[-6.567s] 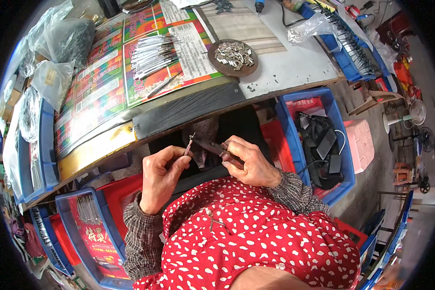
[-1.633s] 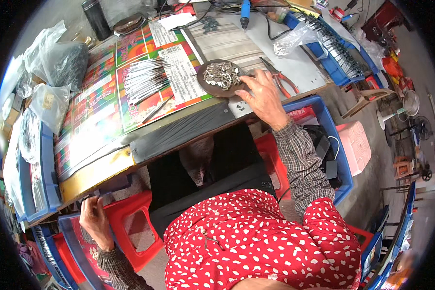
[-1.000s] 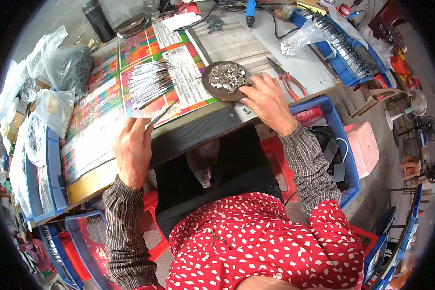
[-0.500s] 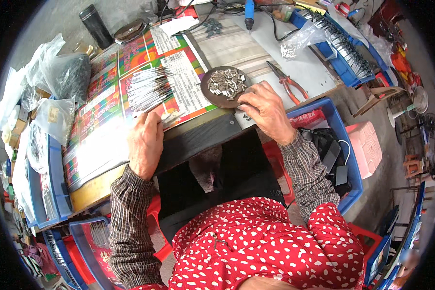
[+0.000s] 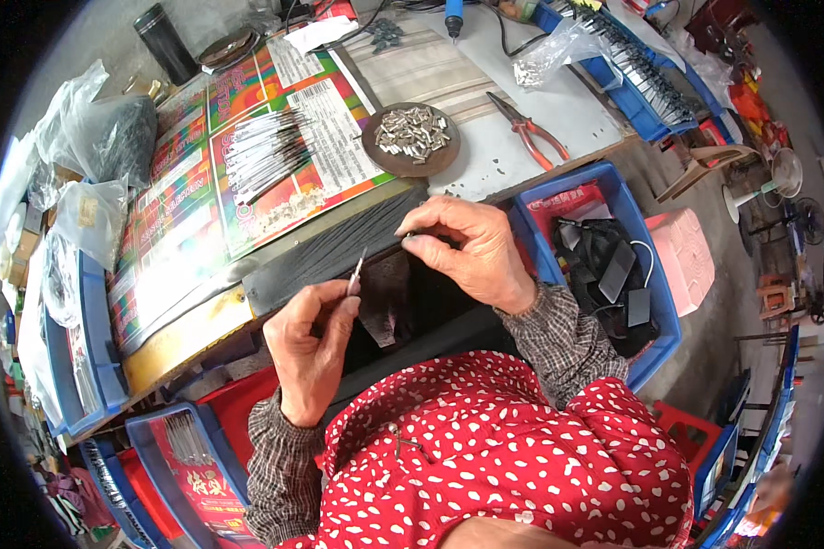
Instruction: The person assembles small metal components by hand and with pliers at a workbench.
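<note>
Thin rod: shiny, metal-lkg tip. Small bits: glossy metal. Dish: matt, mat'l unclear. Pliers: metal nose, smooth plastic-lkg hndls. Printed sheet: glossy, paper-like. Strip at surface edge: matt, wrinkled. Tray: smooth plastic. Sleeve: rough-lkg cloth.

Pink lettering is running across the colourful sheet, and pale characters are marking the lower-left red paper.
</note>
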The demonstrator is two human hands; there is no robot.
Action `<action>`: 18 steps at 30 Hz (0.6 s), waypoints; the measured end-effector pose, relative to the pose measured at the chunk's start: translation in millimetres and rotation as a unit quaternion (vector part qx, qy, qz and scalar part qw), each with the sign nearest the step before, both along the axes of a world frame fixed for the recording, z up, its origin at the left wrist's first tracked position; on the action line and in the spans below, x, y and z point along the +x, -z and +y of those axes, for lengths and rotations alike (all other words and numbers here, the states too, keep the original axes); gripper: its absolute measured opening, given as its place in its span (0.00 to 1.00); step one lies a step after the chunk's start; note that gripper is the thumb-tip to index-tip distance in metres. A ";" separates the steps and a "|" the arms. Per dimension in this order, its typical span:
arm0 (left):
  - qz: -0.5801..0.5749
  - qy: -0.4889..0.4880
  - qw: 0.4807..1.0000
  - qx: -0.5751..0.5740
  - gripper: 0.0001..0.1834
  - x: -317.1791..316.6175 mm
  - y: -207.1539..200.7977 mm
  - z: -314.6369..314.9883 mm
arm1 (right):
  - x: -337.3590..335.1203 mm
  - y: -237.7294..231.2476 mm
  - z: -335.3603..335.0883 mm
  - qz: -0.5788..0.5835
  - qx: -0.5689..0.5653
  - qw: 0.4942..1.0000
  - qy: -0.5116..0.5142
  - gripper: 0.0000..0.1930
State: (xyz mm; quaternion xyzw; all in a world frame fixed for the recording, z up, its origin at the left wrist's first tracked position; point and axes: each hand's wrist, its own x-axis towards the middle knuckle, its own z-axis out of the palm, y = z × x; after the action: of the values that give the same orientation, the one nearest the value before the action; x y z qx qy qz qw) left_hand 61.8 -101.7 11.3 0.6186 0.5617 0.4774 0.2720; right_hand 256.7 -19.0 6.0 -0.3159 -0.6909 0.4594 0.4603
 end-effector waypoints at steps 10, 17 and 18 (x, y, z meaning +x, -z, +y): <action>-0.004 0.019 0.999 -0.034 0.05 8.0 -1.6 -28.7 | -17.0 -16.6 -27.1 0.140 -0.213 0.964 -0.078 0.05; -0.014 0.018 1.000 -0.021 0.04 8.2 2.3 -32.2 | -18.0 -10.3 -29.0 0.163 -0.209 0.959 -0.105 0.05; -0.014 0.019 0.999 -0.022 0.04 8.2 1.9 -32.3 | -18.1 -10.8 -30.3 0.158 -0.212 0.959 -0.106 0.05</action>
State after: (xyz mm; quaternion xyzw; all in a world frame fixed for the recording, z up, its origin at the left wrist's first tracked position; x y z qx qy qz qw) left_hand 70.0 -134.0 9.4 0.6163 0.5560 0.4685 0.3025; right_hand 238.6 -49.3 16.8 -0.2544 -0.5257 0.6857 0.4345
